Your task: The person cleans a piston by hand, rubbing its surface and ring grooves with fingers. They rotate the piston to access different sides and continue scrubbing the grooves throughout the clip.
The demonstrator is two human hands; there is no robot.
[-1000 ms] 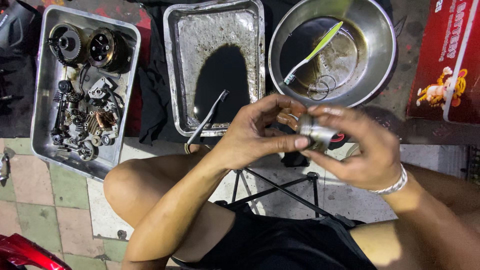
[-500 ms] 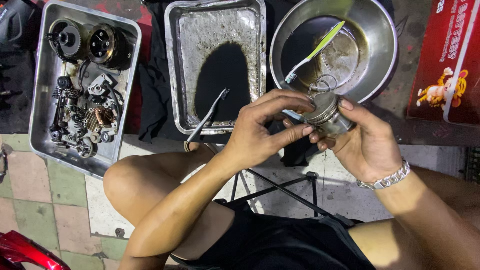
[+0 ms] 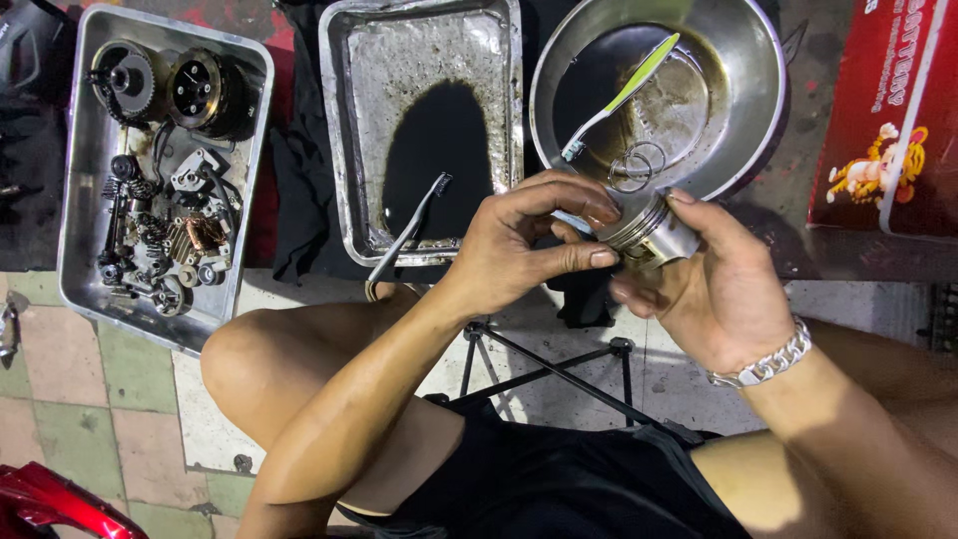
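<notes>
My right hand (image 3: 714, 289) cradles a grey metal piston (image 3: 649, 235), its grooved crown tilted up and to the left. My left hand (image 3: 519, 245) pinches the crown's rim with thumb and fingertips. Both hands are just in front of a round steel bowl (image 3: 758, 90). In the bowl lie a green-and-white toothbrush (image 3: 624, 95) and thin metal rings (image 3: 639, 165) in dark liquid.
A rectangular steel tray (image 3: 344, 130) with black oil holds a dark brush (image 3: 404, 240) leaning on its front wall. A second tray (image 3: 75, 200) at the left is full of several engine parts. A red box (image 3: 878, 120) stands right. A folding stool frame (image 3: 549, 374) is below my hands.
The right hand rolled from palm-down over the piston to cupping it from below, turning its crown up. Left fingers shifted onto the rim. Both hands drifted slightly up toward the bowl.
</notes>
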